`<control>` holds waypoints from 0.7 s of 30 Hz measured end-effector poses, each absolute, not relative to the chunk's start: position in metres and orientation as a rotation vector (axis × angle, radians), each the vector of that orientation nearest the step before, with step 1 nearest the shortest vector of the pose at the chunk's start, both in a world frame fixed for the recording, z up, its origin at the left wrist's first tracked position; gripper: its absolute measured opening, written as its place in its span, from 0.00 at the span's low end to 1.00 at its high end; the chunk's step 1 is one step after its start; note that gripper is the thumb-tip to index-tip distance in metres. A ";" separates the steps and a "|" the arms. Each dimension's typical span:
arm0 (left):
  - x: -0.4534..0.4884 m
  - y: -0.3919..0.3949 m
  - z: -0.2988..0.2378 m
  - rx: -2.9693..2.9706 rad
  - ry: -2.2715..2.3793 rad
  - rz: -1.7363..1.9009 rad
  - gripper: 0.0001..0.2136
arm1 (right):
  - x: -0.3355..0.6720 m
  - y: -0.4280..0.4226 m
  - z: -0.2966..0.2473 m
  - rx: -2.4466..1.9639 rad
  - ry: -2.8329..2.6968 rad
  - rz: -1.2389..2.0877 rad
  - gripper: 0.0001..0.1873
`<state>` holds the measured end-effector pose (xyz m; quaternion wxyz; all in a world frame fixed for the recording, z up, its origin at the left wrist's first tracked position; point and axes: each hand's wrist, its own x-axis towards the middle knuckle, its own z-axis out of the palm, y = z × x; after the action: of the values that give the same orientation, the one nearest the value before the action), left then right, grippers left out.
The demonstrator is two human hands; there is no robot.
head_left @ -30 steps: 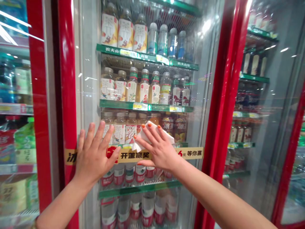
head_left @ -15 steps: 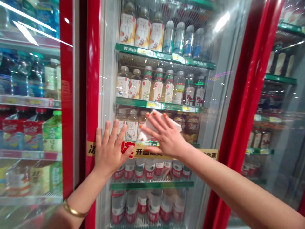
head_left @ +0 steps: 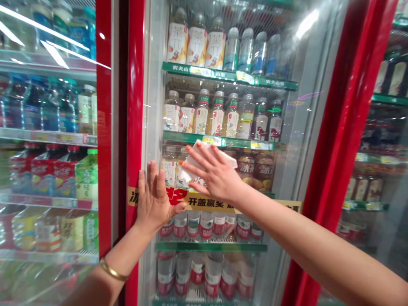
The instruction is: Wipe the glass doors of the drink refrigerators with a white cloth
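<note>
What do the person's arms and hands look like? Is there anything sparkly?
Shiny, yes! A plain gold bangle circles the left arm. The right hand has orange painted nails. No sleeve shows on either arm.

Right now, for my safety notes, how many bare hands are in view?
2: the left hand, at the red frame's edge, overlapping the banner; the right hand, spread over the white wipe against the glass door.
</note>
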<state>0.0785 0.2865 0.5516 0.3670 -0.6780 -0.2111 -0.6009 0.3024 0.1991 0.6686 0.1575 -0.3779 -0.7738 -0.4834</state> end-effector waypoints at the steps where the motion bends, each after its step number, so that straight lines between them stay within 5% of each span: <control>1: 0.079 0.287 0.552 -1.747 -0.552 -1.541 0.52 | 0.302 0.200 0.681 -1.146 -2.094 -1.367 0.37; 5: 0.077 0.288 0.551 -1.780 -0.579 -1.537 0.50 | 0.271 0.209 0.703 -1.237 -1.820 -1.356 0.38; 10: 0.071 0.286 0.552 -1.805 -0.561 -1.538 0.48 | 0.295 0.198 0.638 -1.049 -2.145 -1.455 0.38; 17: 0.106 0.262 0.564 -1.812 -0.638 -1.566 0.38 | 0.436 0.161 0.618 -1.495 -1.276 -1.164 0.43; 21: 0.153 0.251 0.582 -1.866 -0.560 -1.529 0.40 | 0.407 0.168 0.578 -1.398 -1.456 -1.252 0.53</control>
<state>0.1533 0.2508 0.5819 0.3263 -0.7121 -0.2139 -0.5837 0.4070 0.1679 0.5783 0.3738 -0.5460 -0.5684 -0.4890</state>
